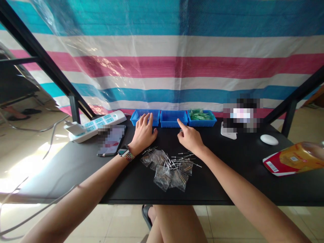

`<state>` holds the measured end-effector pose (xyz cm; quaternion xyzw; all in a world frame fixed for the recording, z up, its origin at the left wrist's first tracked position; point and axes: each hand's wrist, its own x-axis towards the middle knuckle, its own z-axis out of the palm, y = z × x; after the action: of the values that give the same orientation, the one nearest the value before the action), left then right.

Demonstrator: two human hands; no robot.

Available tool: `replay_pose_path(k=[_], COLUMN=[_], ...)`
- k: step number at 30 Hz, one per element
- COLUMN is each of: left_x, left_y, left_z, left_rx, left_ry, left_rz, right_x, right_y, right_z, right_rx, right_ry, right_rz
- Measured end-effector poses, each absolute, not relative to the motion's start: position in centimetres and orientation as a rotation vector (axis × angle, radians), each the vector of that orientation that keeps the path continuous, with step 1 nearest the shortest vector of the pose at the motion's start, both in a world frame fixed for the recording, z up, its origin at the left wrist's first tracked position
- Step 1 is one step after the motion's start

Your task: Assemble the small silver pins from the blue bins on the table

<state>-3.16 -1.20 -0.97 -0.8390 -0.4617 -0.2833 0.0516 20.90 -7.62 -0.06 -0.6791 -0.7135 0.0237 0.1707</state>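
Note:
My left hand [144, 132] reaches to the left blue bin [136, 123], its spread fingertips over the front wall; clear plastic seems to lie inside. My right hand [190, 136] points its index finger at the front right of the middle blue bin [170, 124], other fingers curled, nothing visible in it. The right blue bin [202, 123] holds green packets [199, 115]. Between my forearms lie small clear bags [162, 177] with brass-coloured pins inside, and a loose heap of silver blind rivets [172, 163].
A white power strip [101, 123] with a plugged-in adapter and a phone [112, 140] lie left. To the right are a white case [228, 131], a white mouse-like oval [269, 139] and a yellow-red bottle [295, 158]. Black frame bars [291, 98] and a striped sheet [157, 65] bound the black table [215, 192].

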Motion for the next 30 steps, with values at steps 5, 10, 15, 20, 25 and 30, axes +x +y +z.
replay_pose_path(k=[5,10,15,20,25,30], left_x=[-2.3,-1.7,-1.9,-2.1,-2.1,-1.9], left_y=[-2.5,-3.5,-3.3,-3.0,-3.2,-3.4], left_z=[-2.0,-2.5,-2.4,-2.3,-1.8,-1.5], left_rx=[-2.484,-2.472,-2.476,-2.461,-2.452,-2.448], left_ry=[-1.473,-1.474,-1.468,-1.460,-1.490,-1.512], left_rz=[-0.714,-0.679,-0.696,-0.699,-0.601,-0.551], right_x=[20.7,20.6,20.8,21.6,21.1,20.5], right_y=[-7.7,-7.8,-7.6,-7.7,-8.1,-8.5], right_z=[0.0,0.2,0.5,1.3,1.7,1.9], right_rx=[-1.948,-1.942,-1.977,-2.265,-2.368,-2.382], right_ry=[-2.046,-2.042,-2.011,-1.859,-1.923,-1.928], right_rz=[0.067,0.088,0.073,-0.068,-0.015,0.020])
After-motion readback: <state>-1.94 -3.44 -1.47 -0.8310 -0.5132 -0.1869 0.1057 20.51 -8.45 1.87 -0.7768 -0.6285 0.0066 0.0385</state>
